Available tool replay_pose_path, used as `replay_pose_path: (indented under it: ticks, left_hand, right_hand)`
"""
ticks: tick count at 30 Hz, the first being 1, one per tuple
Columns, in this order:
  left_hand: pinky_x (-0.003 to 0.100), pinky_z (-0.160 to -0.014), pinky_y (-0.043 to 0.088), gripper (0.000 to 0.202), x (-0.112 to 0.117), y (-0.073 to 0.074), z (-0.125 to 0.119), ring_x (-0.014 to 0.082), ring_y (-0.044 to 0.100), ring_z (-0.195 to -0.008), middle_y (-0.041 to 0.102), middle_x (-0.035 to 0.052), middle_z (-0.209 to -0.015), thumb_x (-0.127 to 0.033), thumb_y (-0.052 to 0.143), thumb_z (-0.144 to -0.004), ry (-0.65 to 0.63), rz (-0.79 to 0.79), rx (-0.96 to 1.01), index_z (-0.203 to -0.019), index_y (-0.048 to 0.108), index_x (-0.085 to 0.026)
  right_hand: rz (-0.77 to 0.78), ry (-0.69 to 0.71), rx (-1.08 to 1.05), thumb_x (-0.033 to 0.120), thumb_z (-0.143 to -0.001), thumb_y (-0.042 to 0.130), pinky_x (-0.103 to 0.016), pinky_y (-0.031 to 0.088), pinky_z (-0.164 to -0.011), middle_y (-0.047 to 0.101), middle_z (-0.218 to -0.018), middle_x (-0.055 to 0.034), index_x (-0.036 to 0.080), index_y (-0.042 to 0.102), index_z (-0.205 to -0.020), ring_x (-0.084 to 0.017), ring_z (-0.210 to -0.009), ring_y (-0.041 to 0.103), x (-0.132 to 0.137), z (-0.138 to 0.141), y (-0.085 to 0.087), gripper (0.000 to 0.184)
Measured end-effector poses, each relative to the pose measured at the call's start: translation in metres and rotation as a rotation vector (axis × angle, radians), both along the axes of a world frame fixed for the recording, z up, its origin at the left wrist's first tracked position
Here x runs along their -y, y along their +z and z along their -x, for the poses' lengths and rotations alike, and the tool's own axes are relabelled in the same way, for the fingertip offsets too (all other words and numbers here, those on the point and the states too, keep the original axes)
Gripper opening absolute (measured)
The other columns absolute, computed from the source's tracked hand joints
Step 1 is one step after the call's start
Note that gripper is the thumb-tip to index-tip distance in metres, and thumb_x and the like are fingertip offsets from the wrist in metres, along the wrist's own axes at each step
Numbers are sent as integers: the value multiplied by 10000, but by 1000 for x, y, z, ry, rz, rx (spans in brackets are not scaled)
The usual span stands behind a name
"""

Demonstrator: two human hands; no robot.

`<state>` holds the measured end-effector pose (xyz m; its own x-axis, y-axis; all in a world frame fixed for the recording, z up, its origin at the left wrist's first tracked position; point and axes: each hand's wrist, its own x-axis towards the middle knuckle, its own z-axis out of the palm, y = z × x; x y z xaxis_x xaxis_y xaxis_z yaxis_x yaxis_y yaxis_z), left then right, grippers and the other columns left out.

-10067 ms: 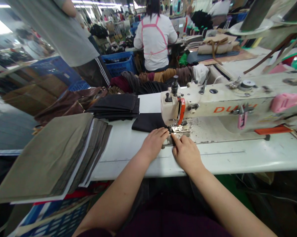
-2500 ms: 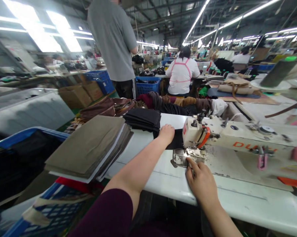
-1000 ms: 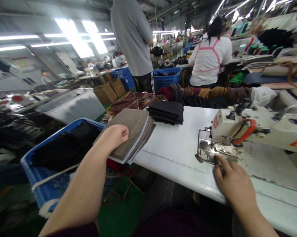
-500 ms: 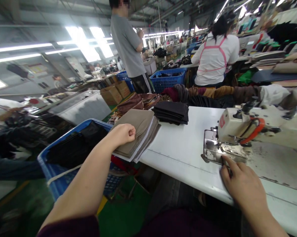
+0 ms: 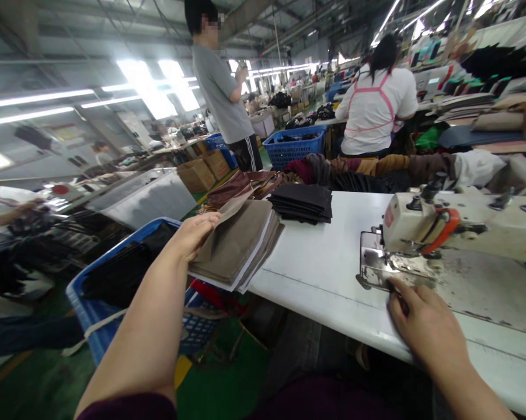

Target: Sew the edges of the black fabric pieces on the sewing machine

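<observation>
At the left end of the table, my left hand [image 5: 198,234] pinches the edge of a taupe fabric piece [image 5: 233,207] and bends it up off the stack below. That stack of taupe fabric pieces [image 5: 240,242] has a white layer showing along its side. My right hand [image 5: 429,321] rests by the metal plate of the sewing machine [image 5: 468,224], index finger at the plate's front edge. Its fingers curl around a small dark object, mostly hidden and too unclear to name. A pile of black fabric pieces [image 5: 301,204] lies on the tabletop between the stack and the machine.
A blue basket [image 5: 81,286] with black material stands left of the table [image 5: 315,256]. Bundled cloth [image 5: 376,166] lines the table's far edge. Beyond are a standing person [image 5: 223,87], a seated person in a white top [image 5: 374,111] and another blue basket [image 5: 293,149].
My left hand has shifted left from the top of the stack to its edge and lifted the top fabric piece. The right hand stays nearly still by the machine plate.
</observation>
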<state>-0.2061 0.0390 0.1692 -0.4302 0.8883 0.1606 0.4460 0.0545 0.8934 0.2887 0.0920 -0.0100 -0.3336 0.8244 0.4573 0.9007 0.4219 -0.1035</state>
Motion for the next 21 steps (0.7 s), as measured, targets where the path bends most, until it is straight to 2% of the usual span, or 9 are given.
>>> replay_pose_path:
  ticks: [3, 6, 8, 10, 12, 14, 17, 19, 21]
  left_hand:
    - [351, -979, 501, 183, 0, 1, -21, 277, 613, -1145, 676, 92, -1194, -345, 633, -637, -39, -63, 1, -688, 641, -169]
    - [401, -1085, 443, 126, -2, -14, -65, 292, 590, -1243, 663, 88, -1209, -306, 602, -729, -172, -72, -162, -720, 629, -183]
    - [415, -1104, 428, 68, -3, -35, -106, 291, 574, -1293, 660, 91, -1173, -254, 593, -766, -286, -86, -224, -746, 608, -191]
    - [401, -1095, 436, 44, -4, -64, -150, 269, 582, -1293, 661, 91, -1131, -173, 580, -778, -366, -118, -259, -743, 585, -198]
    - [383, -1064, 468, 93, -3, -96, -189, 248, 605, -1261, 663, 84, -1085, -113, 587, -771, -441, -116, -251, -752, 571, -203]
    - [398, -1078, 469, 133, -2, -124, -215, 254, 584, -1284, 655, 85, -1103, -80, 613, -758, -477, -80, -306, -777, 573, -205]
    - [486, -1150, 406, 136, -1, -146, -224, 288, 505, -1364, 644, 91, -1171, -81, 619, -800, -540, 3, -497, -853, 600, -205]
    - [480, -1145, 419, 178, 0, -150, -213, 263, 521, -1341, 639, 96, -1216, -72, 555, -864, -593, 17, -567, -968, 616, -203]
    - [426, -1103, 473, 282, 2, -149, -193, 219, 573, -1261, 639, 96, -1242, -35, 470, -899, -639, 3, -597, -1074, 614, -202]
  right_hand:
    - [-6, 142, -137, 366, -980, 486, -395, 518, -816, 606, -880, -85, 150, 654, -1247, -243, -825, 602, 7, 17, 1, 383]
    - [47, 273, -257, 357, -988, 507, -394, 538, -899, 628, -1120, -123, 170, 544, -1406, -250, -996, 624, 20, 42, 11, 459]
    - [93, 335, -292, 328, -990, 513, -400, 537, -957, 565, -1321, -152, 190, 387, -1540, -259, -1133, 599, 26, 58, 21, 581]
    - [109, 405, -284, 278, -990, 512, -411, 533, -986, 468, -1465, -159, 237, 312, -1585, -251, -1178, 582, 28, 69, 29, 629]
    - [98, 476, -246, 196, -990, 482, -415, 527, -1000, 372, -1561, -153, 273, 361, -1565, -236, -1194, 576, 25, 73, 32, 592]
    - [83, 536, -186, 143, -982, 468, -431, 520, -1006, 414, -1543, -151, 251, 511, -1464, -245, -1206, 572, 20, 71, 29, 496]
    - [109, 590, -105, 170, -981, 513, -426, 535, -951, 655, -1249, -126, 197, 687, -1204, -246, -1089, 615, 14, 57, 17, 284]
    - [131, 596, -111, 193, -986, 530, -397, 540, -909, 701, -1122, -101, 194, 703, -1150, -224, -1007, 628, 15, 44, 9, 239]
    - [141, 577, -149, 196, -990, 527, -379, 534, -897, 704, -1134, -97, 198, 693, -1188, -214, -1000, 626, 19, 31, 4, 258]
